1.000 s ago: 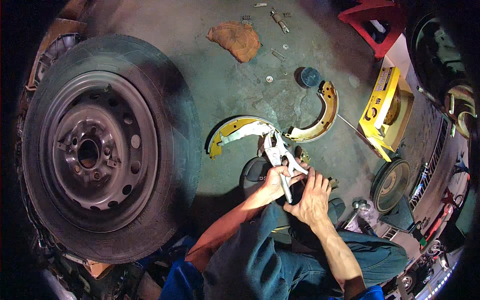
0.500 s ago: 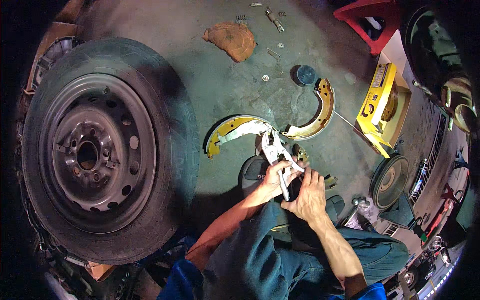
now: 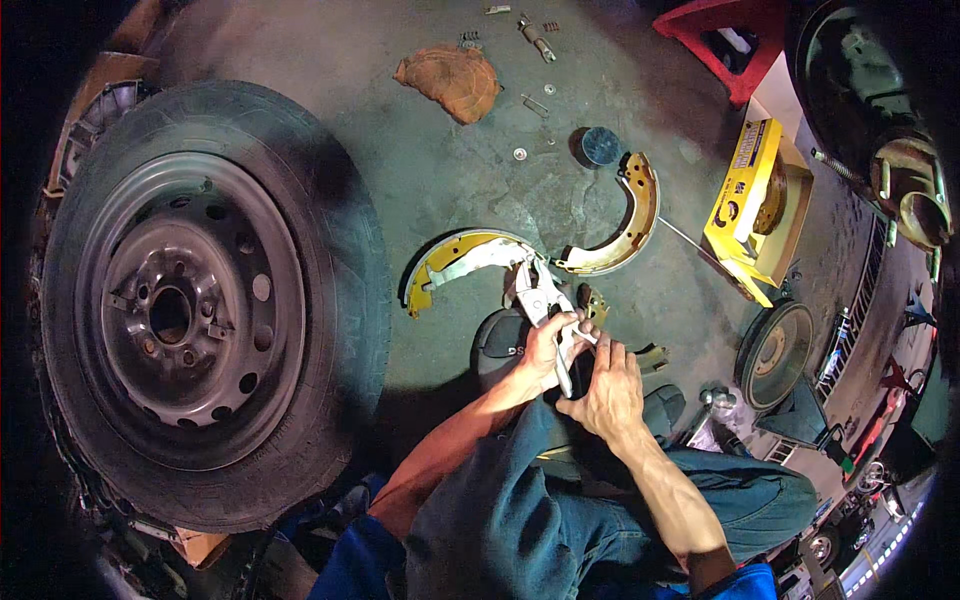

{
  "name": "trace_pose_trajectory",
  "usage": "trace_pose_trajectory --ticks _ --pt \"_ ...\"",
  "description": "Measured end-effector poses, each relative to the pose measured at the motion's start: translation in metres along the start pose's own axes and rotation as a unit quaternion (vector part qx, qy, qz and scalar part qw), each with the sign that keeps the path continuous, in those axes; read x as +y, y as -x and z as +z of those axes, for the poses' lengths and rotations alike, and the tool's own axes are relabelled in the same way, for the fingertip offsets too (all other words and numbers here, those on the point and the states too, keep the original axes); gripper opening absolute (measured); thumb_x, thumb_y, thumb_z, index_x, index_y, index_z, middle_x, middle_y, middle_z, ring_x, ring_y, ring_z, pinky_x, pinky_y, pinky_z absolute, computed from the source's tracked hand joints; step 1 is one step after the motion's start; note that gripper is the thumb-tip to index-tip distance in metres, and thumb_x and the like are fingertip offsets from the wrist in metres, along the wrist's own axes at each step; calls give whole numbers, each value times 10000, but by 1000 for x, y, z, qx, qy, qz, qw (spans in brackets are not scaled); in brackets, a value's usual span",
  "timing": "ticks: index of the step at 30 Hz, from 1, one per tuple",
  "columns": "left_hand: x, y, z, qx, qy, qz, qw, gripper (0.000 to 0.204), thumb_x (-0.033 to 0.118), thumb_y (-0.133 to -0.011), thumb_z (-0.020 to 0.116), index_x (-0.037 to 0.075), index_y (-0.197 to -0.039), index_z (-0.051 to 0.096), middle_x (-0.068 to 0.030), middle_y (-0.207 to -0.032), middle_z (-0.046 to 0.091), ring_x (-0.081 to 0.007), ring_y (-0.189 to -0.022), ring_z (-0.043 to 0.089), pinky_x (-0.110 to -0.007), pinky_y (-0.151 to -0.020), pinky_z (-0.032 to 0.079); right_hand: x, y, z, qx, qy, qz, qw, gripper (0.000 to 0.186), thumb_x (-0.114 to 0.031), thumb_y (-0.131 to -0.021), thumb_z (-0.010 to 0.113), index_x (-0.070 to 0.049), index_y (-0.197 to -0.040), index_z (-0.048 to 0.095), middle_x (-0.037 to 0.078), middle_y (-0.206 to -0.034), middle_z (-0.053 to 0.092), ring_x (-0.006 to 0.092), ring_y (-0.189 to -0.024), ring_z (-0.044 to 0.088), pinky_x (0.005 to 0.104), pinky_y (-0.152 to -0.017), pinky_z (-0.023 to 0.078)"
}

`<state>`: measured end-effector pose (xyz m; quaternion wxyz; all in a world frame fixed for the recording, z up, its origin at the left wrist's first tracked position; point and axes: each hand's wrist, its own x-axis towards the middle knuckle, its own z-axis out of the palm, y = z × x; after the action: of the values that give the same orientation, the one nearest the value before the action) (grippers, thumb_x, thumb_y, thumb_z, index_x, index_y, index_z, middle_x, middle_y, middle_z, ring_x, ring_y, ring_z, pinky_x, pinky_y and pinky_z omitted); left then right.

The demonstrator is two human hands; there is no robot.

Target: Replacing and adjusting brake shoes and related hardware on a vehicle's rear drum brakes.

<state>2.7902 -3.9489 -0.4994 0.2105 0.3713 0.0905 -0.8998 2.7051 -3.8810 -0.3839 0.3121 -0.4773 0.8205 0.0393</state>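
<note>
Both my hands are on a pair of silver locking pliers. My left hand wraps round the handles just behind the jaws. Closed on the handle ends from the right is my right hand. The jaws point away from me, at the right end of a curved brake shoe, yellow and silver, lying on the floor. Whether they bite on its end or on a small part there, I cannot tell. A second brake shoe curves to the right, its lower end close to the jaws.
A large wheel with its tyre fills the left side. Ahead lie an orange-brown cloth, a dark round cap and small springs and fittings. An opened yellow box, a brake drum and a red stand are on the right.
The whole view has shifted slightly, so the floor items sit a little further left. Both hands stay on the pliers, and the jaws remain at the shoe's end.
</note>
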Motion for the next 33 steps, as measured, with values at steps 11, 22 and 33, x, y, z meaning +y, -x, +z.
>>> trace_pose_trajectory --ticks 11,22,33 --pt "-2 -2 3 21 -9 -9 1000 167 174 -911 600 11 -945 599 -92 -786 591 -233 -788 607 -374 -784 510 0 2 4 10 -19 0 1000 1044 -357 -530 897 81 -1360 440 215 -1185 561 384 -1083 566 459 -955 487" --pt "-3 10 3 63 -118 -29 991 197 276 -958 654 103 -1011 575 6 -796 589 -153 -676 597 -356 -675 546 0 23 20 26 -98 1 995 578 -239 -731 793 33 -1166 528 240 -931 666 421 -741 682 494 -672 568" --pt "47 55 10 -91 -201 -135 966 591 62 -954 612 -7 -1483 357 -215 -1464 487 -334 -1386 450 -470 -1110 418 18 22 37 -253 -560 67 786 521 -308 -858 802 37 -1172 570 108 -973 696 165 -879 660 335 -784 553"
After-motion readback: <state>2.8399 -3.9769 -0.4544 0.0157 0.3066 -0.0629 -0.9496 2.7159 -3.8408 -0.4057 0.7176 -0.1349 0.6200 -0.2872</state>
